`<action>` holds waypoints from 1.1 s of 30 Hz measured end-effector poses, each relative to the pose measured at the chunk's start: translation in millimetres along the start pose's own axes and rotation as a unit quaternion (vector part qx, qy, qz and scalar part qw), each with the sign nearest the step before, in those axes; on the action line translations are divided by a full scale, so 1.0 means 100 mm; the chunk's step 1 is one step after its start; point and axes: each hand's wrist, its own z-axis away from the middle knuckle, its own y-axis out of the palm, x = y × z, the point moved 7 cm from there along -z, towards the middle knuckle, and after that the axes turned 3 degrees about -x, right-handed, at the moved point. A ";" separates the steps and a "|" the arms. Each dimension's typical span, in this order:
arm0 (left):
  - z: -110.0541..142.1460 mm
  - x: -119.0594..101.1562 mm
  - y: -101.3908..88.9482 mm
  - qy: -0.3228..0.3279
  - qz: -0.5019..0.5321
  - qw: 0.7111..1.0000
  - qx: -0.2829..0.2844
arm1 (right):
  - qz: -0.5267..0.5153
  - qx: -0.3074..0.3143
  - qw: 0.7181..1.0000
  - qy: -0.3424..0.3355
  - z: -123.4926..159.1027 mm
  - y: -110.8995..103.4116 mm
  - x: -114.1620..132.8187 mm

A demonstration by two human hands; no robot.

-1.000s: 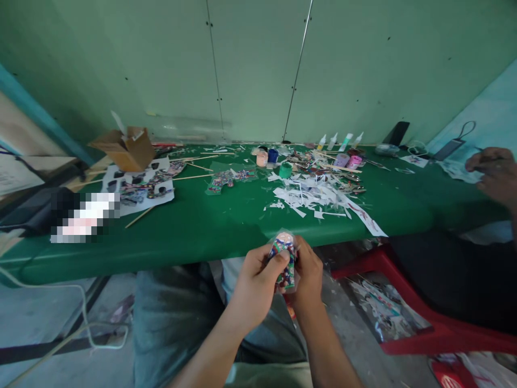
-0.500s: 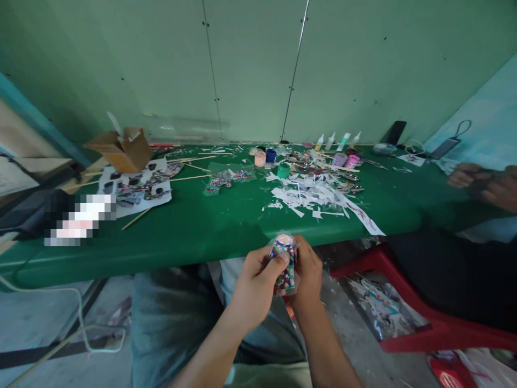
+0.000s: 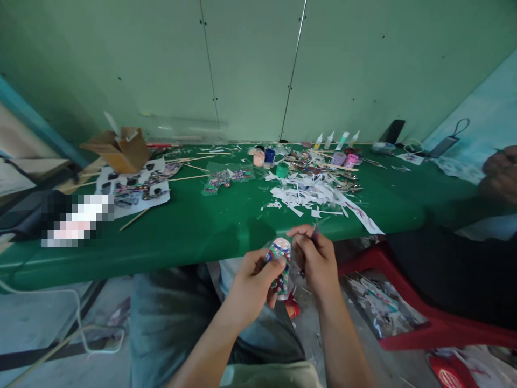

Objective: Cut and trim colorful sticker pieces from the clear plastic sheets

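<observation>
In front of the table edge, my left hand (image 3: 255, 277) grips a small flat piece with a colourful pattern (image 3: 279, 264). The piece has a pale rounded top and clear film around its edges; my thumb presses on its face. Just to the right, apart from the piece, my right hand (image 3: 317, 258) is closed around a thin dark tool (image 3: 315, 234). Most of that tool is hidden by the fingers, so its kind does not show.
White paper scraps (image 3: 309, 193) lie on the green table (image 3: 194, 231). Behind them stand paint jars (image 3: 283, 170) and small bottles (image 3: 343, 140). A cardboard box (image 3: 123, 152) is at the left. A co-worker's hand (image 3: 501, 175) is at the right, above a red chair (image 3: 404, 302).
My right hand has moved away from the patterned piece, up and to the right, and the thin tool now shows in it. The co-worker's hands have shifted right.
</observation>
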 end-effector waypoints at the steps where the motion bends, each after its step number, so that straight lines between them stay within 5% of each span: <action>1: -0.01 0.00 0.00 0.004 -0.005 1.000 0.008 | -0.019 0.016 1.000 0.008 0.02 0.01 0.02; 4: -0.04 -0.03 0.02 0.030 -0.048 0.997 0.054 | -0.009 0.054 0.998 0.000 0.08 0.04 0.12; 8: -0.13 -0.18 -0.10 0.086 -0.100 0.988 0.080 | -0.027 0.005 0.999 0.021 0.10 -0.02 0.09; 12: -0.17 -0.35 -0.36 0.178 0.073 0.981 -0.020 | -0.089 0.001 0.995 0.049 0.12 0.06 0.01; 14: -0.13 -0.32 -0.34 0.209 0.149 0.966 -0.012 | -0.118 -0.001 0.992 0.041 0.14 0.13 0.05; 16: -0.09 -0.23 -0.22 0.214 0.142 0.966 0.015 | -0.128 0.008 0.991 0.029 0.16 0.20 0.13; 21: -0.06 0.00 -0.10 0.121 0.062 0.989 -0.056 | -0.085 0.100 0.991 0.008 0.24 0.33 0.31; 25: -0.03 -0.13 -0.11 0.108 0.060 0.991 -0.058 | 0.060 0.063 0.990 -0.114 0.31 0.20 0.43; 29: 0.03 -0.28 -0.17 0.139 0.053 0.986 -0.080 | 0.205 -0.028 0.939 -0.274 0.41 0.15 0.49; 33: 0.08 -0.32 -0.16 0.162 0.049 0.981 -0.096 | 0.294 -0.029 0.900 -0.321 0.43 0.32 0.41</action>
